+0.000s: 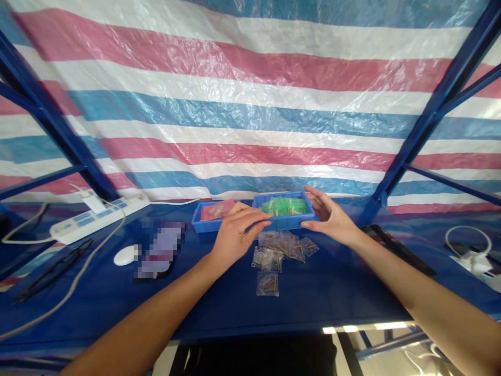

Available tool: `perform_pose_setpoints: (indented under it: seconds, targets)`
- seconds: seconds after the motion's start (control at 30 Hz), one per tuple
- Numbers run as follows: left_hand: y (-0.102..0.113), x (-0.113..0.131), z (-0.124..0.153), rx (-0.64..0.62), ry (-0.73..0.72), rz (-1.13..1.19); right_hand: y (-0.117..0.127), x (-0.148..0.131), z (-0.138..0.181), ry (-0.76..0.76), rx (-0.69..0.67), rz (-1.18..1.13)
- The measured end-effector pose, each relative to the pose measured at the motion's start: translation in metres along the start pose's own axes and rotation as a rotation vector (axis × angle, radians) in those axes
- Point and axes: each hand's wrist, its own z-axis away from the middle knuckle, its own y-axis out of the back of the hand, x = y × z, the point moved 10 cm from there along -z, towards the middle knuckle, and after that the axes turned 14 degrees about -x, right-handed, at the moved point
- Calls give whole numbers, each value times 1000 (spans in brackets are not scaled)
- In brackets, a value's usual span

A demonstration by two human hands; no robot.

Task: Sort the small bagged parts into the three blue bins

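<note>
Over on the left of the blue tabletop, a white power strip (pixel 99 216) lies near a round white object (pixel 124 255) and a blurred-out phone (pixel 162 250). Next comes a shallow blue tray (pixel 203 226) with pink packets (pixel 217 209) in it, its right end partly hidden by the person's left hand (pixel 239 230).

The green-filled tray (pixel 285 225) sits just beyond that hand's fingertips, between both hands. The left forearm reaches up from the lower left, palm turned down and inward. Its thumb and forefinger nearly meet at the tray's front left corner; whether they pinch anything, I can't tell from here.

In front of the tray lie small clear bags (pixel 267 284) of brass-coloured pieces, most in a loose heap, one nearer the table's front edge.

The right hand (pixel 331 216) comes in from the lower right, palm facing the tray's right end. Its fingers are spread wide from the thumb, which is at the front corner; firm contact is hard to judge. Beyond that wrist lies a dark flat object (pixel 399 249).
</note>
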Motion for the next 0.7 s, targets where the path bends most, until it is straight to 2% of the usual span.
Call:
perform_pose_setpoints:
  seconds: [0.07,0.17,0.23,0.33,0.43,0.5,0.6,0.7]
  targets:
    - [-1,3,1,-2,-14,38,6,-7,1,26,38,-108]
    - [-5,-1,1,-52,51,118,23,-12,6,62,111,-205]
    - [-13,-4,1,-138,108,162,32,-8,8,56,123,-215]
    - [-33,-5,3,-340,153,173,38,1,8,8,107,-134]
    - [-59,-9,12,-527,197,151,34,7,6,-16,83,-39]
    - [-73,-14,19,-611,238,142,29,8,4,-19,73,-23]
    - [-84,-18,23,-643,258,134,22,8,3,-18,85,-44]
    - [-84,-16,22,-632,226,137,13,4,2,-2,58,-51]
